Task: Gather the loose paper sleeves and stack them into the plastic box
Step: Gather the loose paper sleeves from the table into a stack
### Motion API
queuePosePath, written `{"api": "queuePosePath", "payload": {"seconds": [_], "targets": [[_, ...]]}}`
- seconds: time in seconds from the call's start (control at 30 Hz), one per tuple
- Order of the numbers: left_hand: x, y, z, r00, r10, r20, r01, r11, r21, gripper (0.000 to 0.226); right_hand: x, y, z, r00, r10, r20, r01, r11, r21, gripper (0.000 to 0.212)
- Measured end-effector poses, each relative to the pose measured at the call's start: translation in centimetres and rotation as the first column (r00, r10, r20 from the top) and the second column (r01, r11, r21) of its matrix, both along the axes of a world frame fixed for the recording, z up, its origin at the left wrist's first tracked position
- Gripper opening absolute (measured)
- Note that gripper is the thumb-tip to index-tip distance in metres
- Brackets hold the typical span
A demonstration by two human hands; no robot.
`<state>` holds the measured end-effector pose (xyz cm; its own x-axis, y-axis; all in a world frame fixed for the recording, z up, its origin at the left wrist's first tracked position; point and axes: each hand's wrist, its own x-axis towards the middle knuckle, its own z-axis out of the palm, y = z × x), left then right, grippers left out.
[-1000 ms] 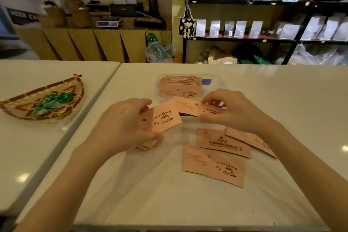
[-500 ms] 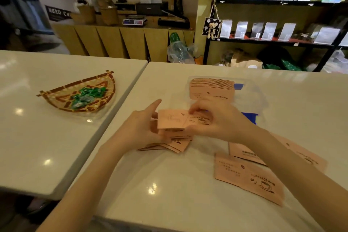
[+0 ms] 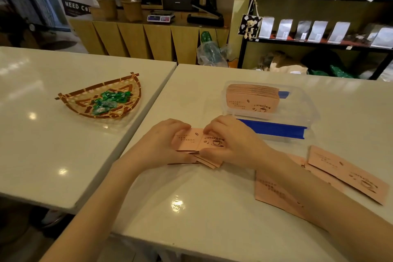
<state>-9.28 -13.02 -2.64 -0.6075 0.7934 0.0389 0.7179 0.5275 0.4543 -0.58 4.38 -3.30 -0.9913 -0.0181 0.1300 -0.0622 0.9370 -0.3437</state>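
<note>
Just in front of the clear plastic box (image 3: 306,112), which already has a row of sleeves standing in it, both hands pinch one small pile of paper sleeves (image 3: 200,141). The left hand (image 3: 163,144) curls round the pile's left end; the right hand (image 3: 231,140) clamps its right end, fingers on top, thumb apparently beneath. Loose sleeves (image 3: 348,176) lie right of the pile, nearer than the box.
</note>
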Motion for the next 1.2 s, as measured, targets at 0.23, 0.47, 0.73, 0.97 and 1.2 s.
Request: {"api": "queuePosePath", "payload": {"seconds": [0.23,0.47,0.73,0.97,1.2], "targets": [[2.4,3.1,0.6,0.99,-0.084,-0.112,0.091,0.994,0.06,0.061,2.5,2.6,1.7,0.996,-0.084,-0.016,0.082,0.991,-0.106,0.042],[7.0,8.1,1.7,0.942,-0.312,-0.119,0.321,0.945,0.066,0.05,8.6,7.4,3.7,0.964,-0.264,-0.01,0.253,0.935,-0.248,0.012],[10.7,13.0,0.7,0.873,-0.486,-0.026,0.481,0.87,-0.112,0.067,14.7,12.4,3.1,0.869,-0.471,0.153,0.489,0.864,-0.121,0.026],[11.7,13.2,-0.3,0.818,-0.574,-0.035,0.555,0.805,-0.212,0.078,17.3,13.9,2.2,0.776,-0.565,0.282,0.555,0.823,0.121,0.064],[12.1,13.4,-0.3,0.825,-0.565,-0.021,0.546,0.806,-0.231,0.071,17.3,14.4,1.5,0.738,-0.585,0.337,0.599,0.798,0.075,0.066]]}}
